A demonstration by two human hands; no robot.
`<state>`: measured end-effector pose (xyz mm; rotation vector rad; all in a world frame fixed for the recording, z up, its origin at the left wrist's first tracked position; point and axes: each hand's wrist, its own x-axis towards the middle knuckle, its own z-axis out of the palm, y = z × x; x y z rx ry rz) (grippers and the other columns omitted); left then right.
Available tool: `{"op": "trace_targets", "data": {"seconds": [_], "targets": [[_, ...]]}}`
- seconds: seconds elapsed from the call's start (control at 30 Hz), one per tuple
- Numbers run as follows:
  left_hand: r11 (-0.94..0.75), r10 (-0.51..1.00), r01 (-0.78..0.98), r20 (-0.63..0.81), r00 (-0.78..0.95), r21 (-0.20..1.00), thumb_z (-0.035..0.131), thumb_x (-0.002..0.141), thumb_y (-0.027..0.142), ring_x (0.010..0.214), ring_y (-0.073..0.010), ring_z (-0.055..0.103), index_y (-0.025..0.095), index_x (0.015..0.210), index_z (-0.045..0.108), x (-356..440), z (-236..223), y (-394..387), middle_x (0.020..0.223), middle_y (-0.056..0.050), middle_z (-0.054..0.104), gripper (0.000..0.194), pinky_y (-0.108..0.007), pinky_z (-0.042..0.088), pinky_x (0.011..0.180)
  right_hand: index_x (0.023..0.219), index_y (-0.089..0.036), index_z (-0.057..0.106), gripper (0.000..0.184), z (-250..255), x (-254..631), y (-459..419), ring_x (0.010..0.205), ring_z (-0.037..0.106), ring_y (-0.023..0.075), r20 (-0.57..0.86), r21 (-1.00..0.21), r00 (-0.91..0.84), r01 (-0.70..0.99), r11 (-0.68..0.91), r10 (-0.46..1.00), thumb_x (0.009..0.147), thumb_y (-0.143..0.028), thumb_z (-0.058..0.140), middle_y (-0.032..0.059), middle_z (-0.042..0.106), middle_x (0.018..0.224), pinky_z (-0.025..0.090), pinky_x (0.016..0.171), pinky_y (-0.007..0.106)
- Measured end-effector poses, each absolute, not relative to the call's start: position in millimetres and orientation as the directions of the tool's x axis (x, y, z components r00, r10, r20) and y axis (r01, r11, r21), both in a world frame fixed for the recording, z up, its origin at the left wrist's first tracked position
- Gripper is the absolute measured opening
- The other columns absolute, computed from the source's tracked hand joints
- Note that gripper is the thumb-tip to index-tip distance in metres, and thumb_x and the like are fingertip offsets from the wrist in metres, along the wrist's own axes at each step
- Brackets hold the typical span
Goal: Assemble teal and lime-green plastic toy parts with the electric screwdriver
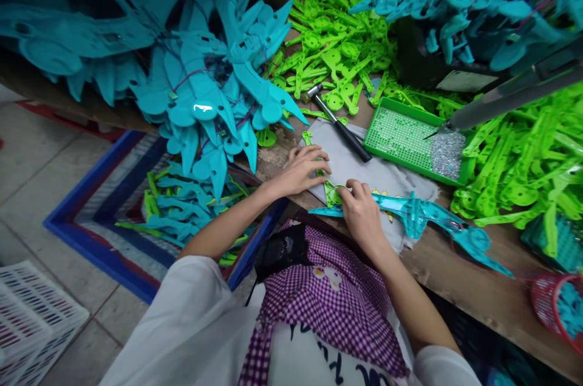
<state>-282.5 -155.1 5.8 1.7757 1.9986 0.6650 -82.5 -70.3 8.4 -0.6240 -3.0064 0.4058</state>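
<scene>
My left hand (304, 170) rests with fingers apart over a lime-green plastic part (331, 194). Thumb and fingertips of my right hand (362, 213) are pinched together at that part's lower end. What they pinch is too small to make out, though a thin dark line shows beside the fingertips. Under and beside my right hand lies a long blue plastic part (414, 211), with thin wires along it. Both parts are on a grey cloth (346, 158) at the bench's near edge.
A hammer (339, 125) lies on the cloth beside a green tray (401, 125) of small metal pieces. A grey power tool (505, 91) hangs over the tray. Green parts (341, 46) pile up behind, blue parts (218, 82) at left. A blue-rimmed crate (98, 189) stands below.
</scene>
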Motion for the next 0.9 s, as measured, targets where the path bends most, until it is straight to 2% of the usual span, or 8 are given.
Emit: {"op": "trace_targets", "data": {"seconds": [0.1,0.23,0.37,0.47,0.63,0.8,0.9], "targets": [[-0.07,0.996,0.797,0.087,0.022,0.6,0.048,0.091,0.02,0.13,-0.023,0.04,0.027,0.098,0.067,-281.4,2.2,-156.8,0.128,-0.004,0.057,0.022,-0.044,0.018,0.108,0.107,-0.02,0.063,0.031,11.0,-84.5,-70.2,0.098,0.046,0.0231,-0.036,-0.24,-0.923,0.381,0.893,0.384,0.094,-0.017,0.035,0.0106,0.056,0.112,0.041,0.075,0.031],[-0.174,0.984,0.769,0.147,0.105,0.616,0.04,0.091,0.011,0.11,-0.0176,0.057,0.026,0.099,0.069,-282.3,-6.3,-160.2,0.114,-0.004,0.064,0.033,-0.042,0.021,0.108,0.114,-0.019,0.061,0.03,7.8,-81.2,-72.9,0.097,0.049,0.0221,0.017,-0.283,-0.917,0.377,0.882,0.398,0.094,-0.017,0.04,0.0094,0.061,0.108,0.038,0.083,0.033],[-0.211,0.972,0.774,0.208,0.104,0.597,0.042,0.09,0.01,0.104,-0.017,0.06,0.025,0.099,0.07,-283.4,-14.4,-161.5,0.106,-0.004,0.067,0.034,-0.044,0.023,0.108,0.118,-0.022,0.059,0.029,0.3,-74.3,-80.7,0.099,0.054,0.0202,0.178,-0.299,-0.866,0.405,0.864,0.467,0.094,-0.019,0.045,0.0058,0.067,0.106,0.022,0.102,0.044],[-0.238,0.962,0.758,0.257,0.096,0.607,0.042,0.09,0.011,0.102,-0.0158,0.061,0.024,0.1,0.07,-282.9,-19.0,-161.9,0.105,-0.005,0.068,0.032,-0.042,0.03,0.106,0.12,-0.023,0.058,0.029,-3.1,-70.3,-84.0,0.099,0.055,0.0188,0.228,-0.322,-0.836,0.42,0.848,0.5,0.094,-0.019,0.045,0.0054,0.068,0.106,0.014,0.105,0.045],[-0.272,0.937,0.76,0.341,0.07,0.59,0.042,0.09,0.01,0.101,-0.0146,0.062,0.023,0.101,0.07,-281.5,-24.7,-163.4,0.104,-0.004,0.069,0.033,-0.041,0.036,0.105,0.118,-0.024,0.059,0.028,-7.0,-71.5,-84.3,0.098,0.056,0.0186,0.229,-0.358,-0.822,0.427,0.83,0.521,0.093,-0.02,0.046,0.005,0.068,0.106,0.017,0.103,0.042],[-0.256,0.937,0.772,0.345,0.052,0.582,0.045,0.089,0.01,0.103,-0.0149,0.062,0.022,0.098,0.071,-280.6,-25.1,-164.3,0.106,-0.005,0.069,0.03,-0.041,0.038,0.105,0.114,-0.023,0.06,0.024,-0.2,-70.4,-80.4,0.097,0.058,0.0182,0.225,-0.402,-0.835,0.39,0.828,0.502,0.094,-0.022,0.046,0.0048,0.069,0.107,0.021,0.102,0.041],[-0.246,0.943,0.768,0.33,0.049,0.591,0.044,0.089,0.009,0.102,-0.0148,0.063,0.022,0.095,0.071,-280.8,-23.5,-164.0,0.105,-0.004,0.069,0.03,-0.041,0.038,0.105,0.106,-0.02,0.062,0.021,15.8,-36.6,-55.5,0.096,0.061,0.0174,0.312,-0.453,-0.756,0.413,0.79,0.575,0.094,-0.026,0.047,0.0055,0.07,0.103,0.028,0.099,0.038]]}}
